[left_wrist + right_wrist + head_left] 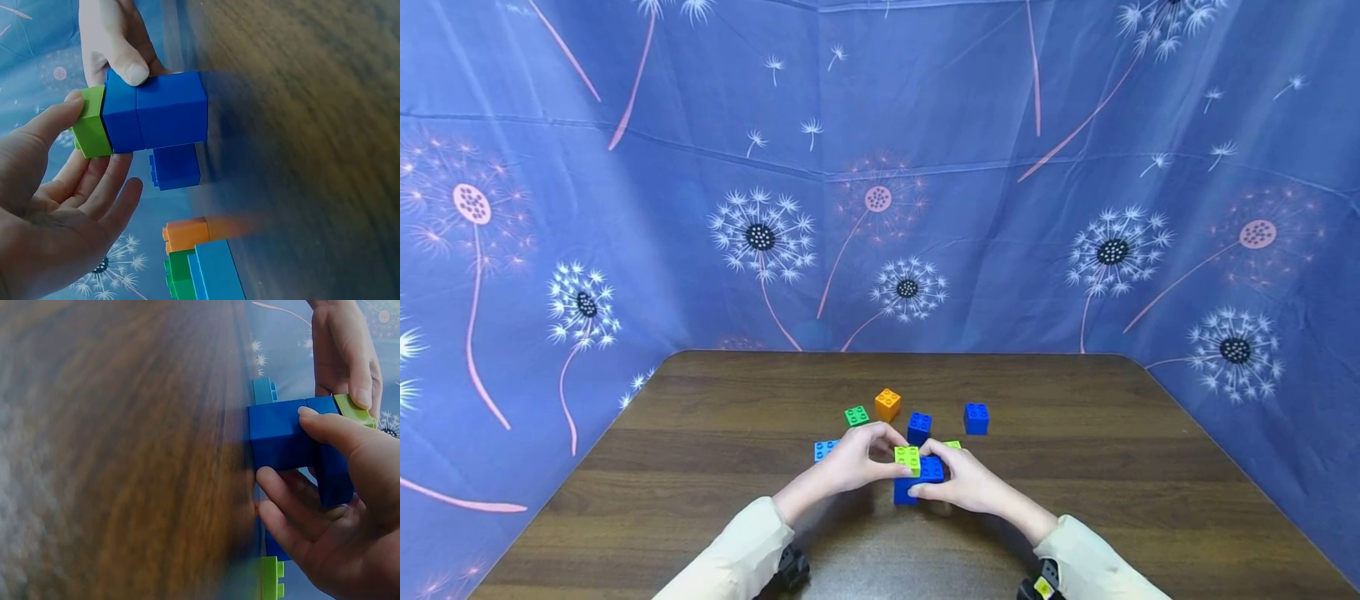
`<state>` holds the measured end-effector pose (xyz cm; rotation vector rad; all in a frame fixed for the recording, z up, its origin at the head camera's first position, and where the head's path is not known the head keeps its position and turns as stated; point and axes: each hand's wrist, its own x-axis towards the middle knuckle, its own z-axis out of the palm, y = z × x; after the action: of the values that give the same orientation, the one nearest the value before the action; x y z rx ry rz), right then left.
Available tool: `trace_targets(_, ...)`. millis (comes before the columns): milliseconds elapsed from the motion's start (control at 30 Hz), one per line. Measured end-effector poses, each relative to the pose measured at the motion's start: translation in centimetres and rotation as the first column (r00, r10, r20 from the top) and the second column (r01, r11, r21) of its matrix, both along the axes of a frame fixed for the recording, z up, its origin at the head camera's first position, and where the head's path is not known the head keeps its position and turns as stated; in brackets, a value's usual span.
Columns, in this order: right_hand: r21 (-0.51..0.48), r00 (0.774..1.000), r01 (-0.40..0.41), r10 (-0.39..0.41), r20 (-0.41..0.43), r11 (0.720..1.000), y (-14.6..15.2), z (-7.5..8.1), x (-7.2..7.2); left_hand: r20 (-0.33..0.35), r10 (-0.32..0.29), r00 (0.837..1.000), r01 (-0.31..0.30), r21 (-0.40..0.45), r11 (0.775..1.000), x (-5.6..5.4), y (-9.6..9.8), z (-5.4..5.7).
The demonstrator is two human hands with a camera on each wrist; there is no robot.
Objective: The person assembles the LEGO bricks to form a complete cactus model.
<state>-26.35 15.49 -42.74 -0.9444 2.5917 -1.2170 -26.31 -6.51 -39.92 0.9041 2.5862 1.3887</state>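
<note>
My left hand [853, 460] pinches a lime green toy brick [907, 457] between thumb and fingers. The brick sits on top of a stack of blue bricks [169, 109], flush or nearly so against the upper one. My right hand [967, 482] grips the blue stack, its thumb on the near face, as the right wrist view shows. A blue brick [334, 478] in the upper layer juts sideways toward the right palm. In the head view the stack's lower part [905, 492] stands on the table, partly hidden by the right hand's fingers.
Behind the hands on the wooden table [737, 400] stand an orange brick [887, 404], a green brick [857, 416] and a blue brick [919, 427]. Another blue brick [977, 418] is farther right. A light blue brick [825, 450] lies beside the left hand; a lime brick [270, 578] is beyond the right.
</note>
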Motion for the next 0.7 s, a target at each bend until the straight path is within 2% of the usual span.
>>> trace_targets(267, 0.015, 1.000, 0.017, -0.016, -0.017, 1.000, -0.11, 0.16, 0.01, -0.011, -0.010, 1.000, 0.010, 0.004, 1.000, -0.01, 0.03, 0.11)
trace_targets(500, 0.020, 1.000, 0.016, -0.016, -0.023, 1.000, -0.18, 0.22, 0.18, 0.020, -0.001, 1.000, 0.001, -0.003, 1.000, 0.05, 0.01, -0.23)
trace_targets(700, 0.029, 1.000, 0.025, -0.024, -0.014, 0.999, -0.12, 0.24, 0.11, 0.018, 0.004, 1.000, -0.004, 0.007, 1.000, 0.06, 0.03, -0.27)
